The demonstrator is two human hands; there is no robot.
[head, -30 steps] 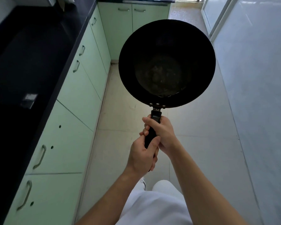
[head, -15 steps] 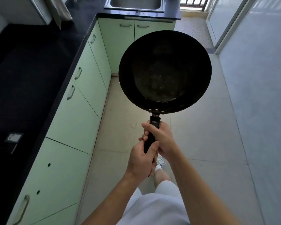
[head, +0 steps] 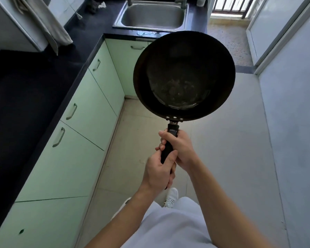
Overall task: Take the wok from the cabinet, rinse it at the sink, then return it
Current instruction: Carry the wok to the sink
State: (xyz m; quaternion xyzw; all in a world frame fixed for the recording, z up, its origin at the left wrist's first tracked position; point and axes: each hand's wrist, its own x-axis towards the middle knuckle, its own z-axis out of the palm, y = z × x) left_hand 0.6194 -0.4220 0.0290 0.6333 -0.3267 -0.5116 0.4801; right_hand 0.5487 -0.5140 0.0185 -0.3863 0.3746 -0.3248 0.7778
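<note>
Okay, both my arms stretch forward: left hand and right hand clenched round the handle of the wok, right one farther up. Wok hangs over floor, sink ahead.

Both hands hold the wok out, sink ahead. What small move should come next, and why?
Probably carry the wok forward until it is over the sink. The left hand and right hand grip its handle, and it hangs above the floor, short of the sink.

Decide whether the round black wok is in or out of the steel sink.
Out: left hand and right hand hold the round black wok over the floor, short of the steel sink.
</note>
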